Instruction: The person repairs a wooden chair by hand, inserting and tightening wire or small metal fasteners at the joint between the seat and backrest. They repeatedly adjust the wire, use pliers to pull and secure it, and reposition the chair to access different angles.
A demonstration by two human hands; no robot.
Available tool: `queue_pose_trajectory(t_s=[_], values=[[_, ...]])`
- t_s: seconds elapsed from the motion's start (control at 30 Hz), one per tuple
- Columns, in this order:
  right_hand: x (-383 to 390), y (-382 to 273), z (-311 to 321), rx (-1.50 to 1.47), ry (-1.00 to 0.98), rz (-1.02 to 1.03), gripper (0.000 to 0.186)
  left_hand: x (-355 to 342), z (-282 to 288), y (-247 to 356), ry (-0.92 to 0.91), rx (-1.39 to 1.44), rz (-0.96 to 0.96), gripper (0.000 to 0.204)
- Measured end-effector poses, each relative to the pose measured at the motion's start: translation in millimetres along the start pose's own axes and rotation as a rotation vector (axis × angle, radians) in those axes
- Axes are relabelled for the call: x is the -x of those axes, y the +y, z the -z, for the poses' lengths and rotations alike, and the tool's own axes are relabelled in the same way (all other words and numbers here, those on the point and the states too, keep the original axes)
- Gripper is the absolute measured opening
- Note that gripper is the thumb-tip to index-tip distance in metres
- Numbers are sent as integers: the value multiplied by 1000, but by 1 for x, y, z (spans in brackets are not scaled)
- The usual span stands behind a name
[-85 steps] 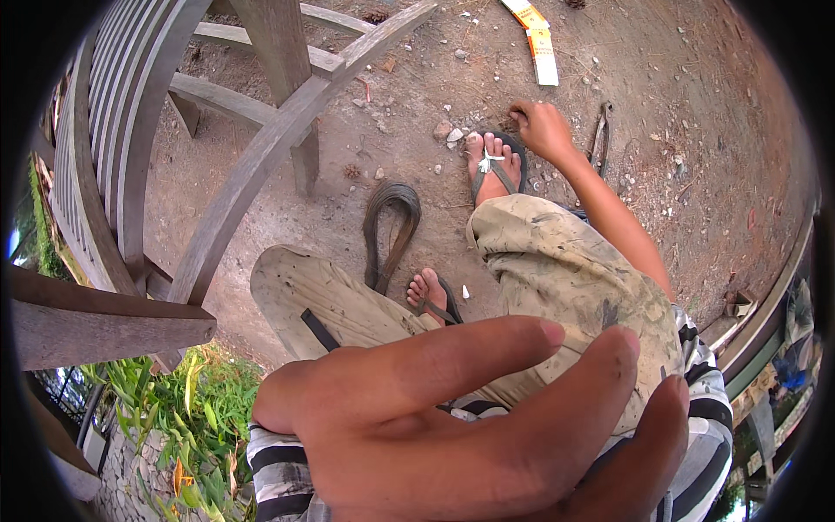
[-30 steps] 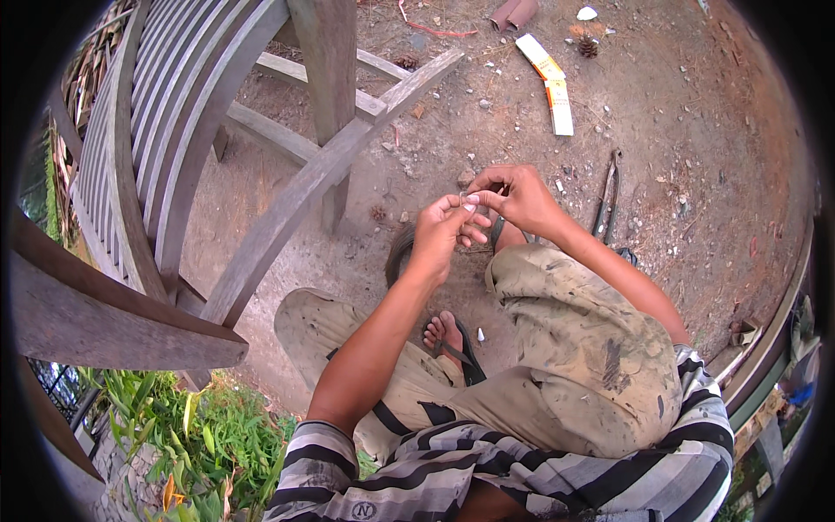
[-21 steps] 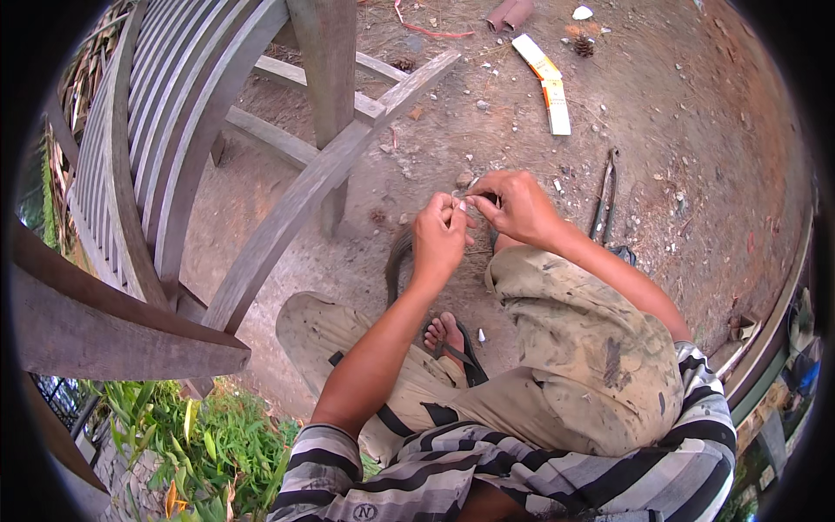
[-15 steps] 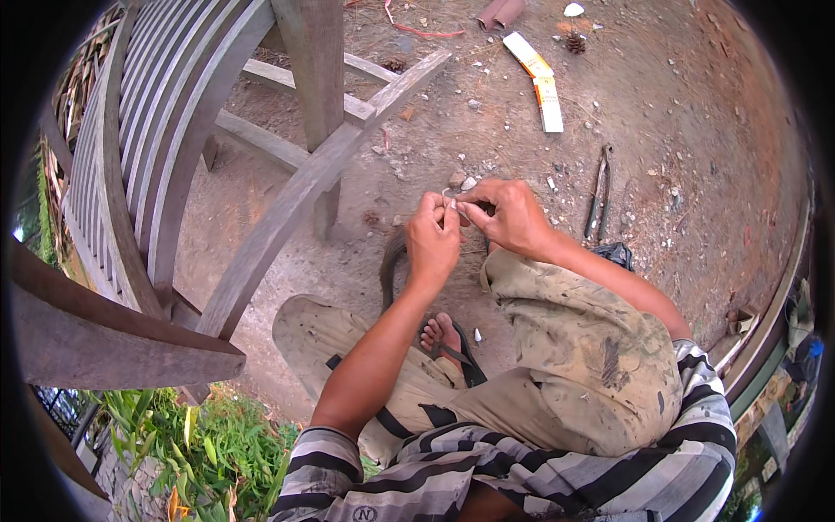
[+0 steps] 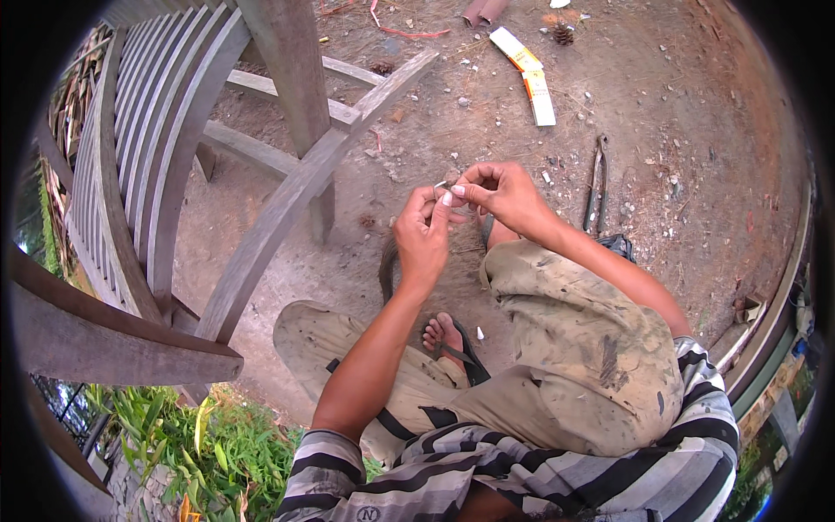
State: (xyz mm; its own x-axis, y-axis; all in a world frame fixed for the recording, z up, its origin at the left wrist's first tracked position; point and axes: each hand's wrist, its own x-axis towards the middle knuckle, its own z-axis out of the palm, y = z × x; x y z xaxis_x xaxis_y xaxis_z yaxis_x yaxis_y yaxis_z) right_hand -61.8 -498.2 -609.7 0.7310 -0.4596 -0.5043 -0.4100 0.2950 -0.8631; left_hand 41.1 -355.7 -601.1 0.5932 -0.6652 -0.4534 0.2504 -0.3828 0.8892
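Out in front of my knees, both hands come together over the dirt ground. My left hand (image 5: 421,233) is closed, thumb against fingers, around a small, thin whitish piece (image 5: 441,184) whose end shows above the fingertips. Its kind is too small to make out. My right hand (image 5: 509,197) pinches with thumb and forefinger right beside the left fingertips. Whatever lies between those right fingers is hidden.
A slatted wooden chair frame (image 5: 287,196) leans at my left, above green plants (image 5: 209,444). Farther off lie two white-and-orange boxes (image 5: 527,71) and a pine cone (image 5: 563,35). Long-handled pincers (image 5: 597,187) and a black plastic bag (image 5: 618,245) are right of my hands.
Both hands have shifted slightly farther away from me, still together. The fingers have changed their hold a little, and the pale piece now points up to the left. The view has also shifted slightly.
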Motion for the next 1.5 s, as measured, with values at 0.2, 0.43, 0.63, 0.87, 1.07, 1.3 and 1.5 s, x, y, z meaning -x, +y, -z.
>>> queue_pose_trajectory(t_s=[0.2, 0.43, 0.63, 0.87, 1.07, 1.3, 1.5], values=[[2, -13, 6, 268, 36, 184, 15, -9, 14, 2, -125, 317, 198, 19], [7, -24, 5, 211, -27, 145, 11, -10, 21, -2, -215, 499, 263, 17], [12, -26, -4, 237, 53, 215, 11, -9, 17, -6, -168, 643, 244, 14], [24, -31, -14, 371, 33, 289, 13, -8, 11, -10, -89, 668, 194, 14], [19, -31, -16, 170, 55, 208, 14, -8, 8, 1, -30, 707, 141, 9], [10, -22, -4, 159, -14, 172, 14, -11, 17, -6, -70, 636, 206, 14], [2, -25, 4, 188, 11, 240, 17, -12, 14, 0, -153, 519, 254, 11]])
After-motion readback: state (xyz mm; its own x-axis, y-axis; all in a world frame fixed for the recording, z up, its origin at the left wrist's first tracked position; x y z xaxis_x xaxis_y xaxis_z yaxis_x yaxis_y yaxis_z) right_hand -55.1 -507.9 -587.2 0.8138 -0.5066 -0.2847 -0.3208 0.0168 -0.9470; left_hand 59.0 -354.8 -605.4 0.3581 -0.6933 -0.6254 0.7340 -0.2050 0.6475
